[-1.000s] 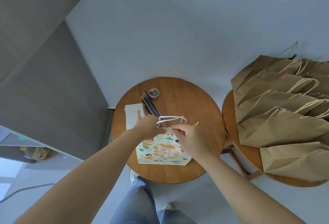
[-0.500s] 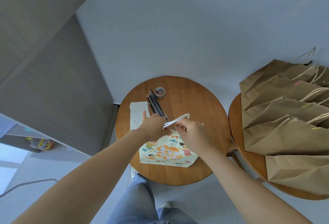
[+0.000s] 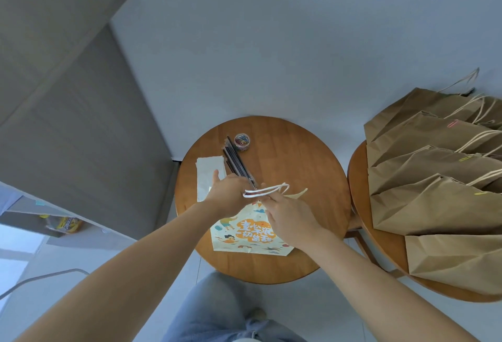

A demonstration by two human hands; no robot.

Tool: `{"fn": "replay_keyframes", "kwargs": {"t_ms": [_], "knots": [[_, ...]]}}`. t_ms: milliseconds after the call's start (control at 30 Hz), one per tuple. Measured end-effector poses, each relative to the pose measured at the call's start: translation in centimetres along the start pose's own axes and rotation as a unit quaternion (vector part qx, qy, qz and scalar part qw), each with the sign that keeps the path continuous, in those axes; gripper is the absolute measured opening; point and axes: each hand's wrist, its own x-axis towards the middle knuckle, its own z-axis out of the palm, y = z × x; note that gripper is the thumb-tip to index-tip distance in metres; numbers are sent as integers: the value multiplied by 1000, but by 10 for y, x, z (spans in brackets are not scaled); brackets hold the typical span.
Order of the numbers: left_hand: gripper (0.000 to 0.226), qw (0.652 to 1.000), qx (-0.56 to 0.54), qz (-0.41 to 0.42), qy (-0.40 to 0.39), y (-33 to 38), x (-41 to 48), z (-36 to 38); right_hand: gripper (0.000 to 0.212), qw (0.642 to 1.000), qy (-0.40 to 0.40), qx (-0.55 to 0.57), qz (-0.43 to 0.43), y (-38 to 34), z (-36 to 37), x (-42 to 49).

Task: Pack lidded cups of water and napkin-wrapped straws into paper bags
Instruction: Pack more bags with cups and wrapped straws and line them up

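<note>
Opening the flat white paper bag with cartoon pictures [image 3: 252, 235].
The left hand [image 3: 228, 195] and right hand [image 3: 288, 214] pinch its top; next they probably need to pull it wide.

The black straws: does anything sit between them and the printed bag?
Nothing but the hands. The black straws reach the top of the printed bag, where the left hand and right hand hold it at its white handles.

head cam | looks steeply down from above | round table [image 3: 298, 151] centred, near | single view
</note>
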Motion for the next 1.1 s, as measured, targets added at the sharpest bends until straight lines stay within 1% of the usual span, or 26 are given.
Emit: {"fn": "replay_keyframes", "kwargs": {"t_ms": [67,100,133,167,200,233,267,300,333,367,400,433,500,567,667,733,833,933,1100], "knots": [[23,1000,5,25,-7,-2,6,-8,22,992,102,72,-10,10,-11,-5],[22,999,8,38,-12,-3,9,-10,19,983,168,76,1,17,-11,-10],[21,998,15,55,-16,-5,13,-12,21,976,206,64,24,26,-14,-14],[21,997,30,72,-18,-7,17,-13,32,978,193,50,60,33,-17,-16],[21,995,47,89,-18,-7,22,-15,48,985,132,36,103,40,-24,-15],[21,993,56,104,-12,-7,28,-17,64,989,42,23,143,48,-30,-12],[21,992,56,115,-3,-6,33,-21,71,984,-59,14,167,56,-38,-8],[20,991,49,125,1,-3,39,-27,63,977,-118,6,176,65,-42,-2],[20,990,43,136,4,1,45,-35,46,976,-134,-11,170,73,-45,3],[20,987,51,150,7,7,52,-43,30,979,-117,-29,164,80,-49,8],[20,985,67,158,8,13,58,-50,20,980,-98,-40,169,88,-54,14],[21,984,80,159,6,19,63,-57,18,980,-74,-44,178,95,-58,17],[22,986,74,147,13,30,79,-71,20,980,-47,-41,190,112,-69,23],[22,989,59,132,30,40,99,-83,18,980,-36,-62,185,131,-82,35],[23,987,46,139,63,51,129,-97,17,980,-25,-101,169,161,-97,57],[25,987,33,142,71,64,156,-105,20,978,-27,-113,176,187,-106,73],[26,985,62,137,81,79,199,-113,19,976,-30,-112,185,226,-111,99],[28,989,71,109,74,87,239,-121,18,978,-36,-102,180,262,-106,127],[30,993,53,53,89,86,301,-118,17,981,-59,-94,162,320,-93,184]]}}
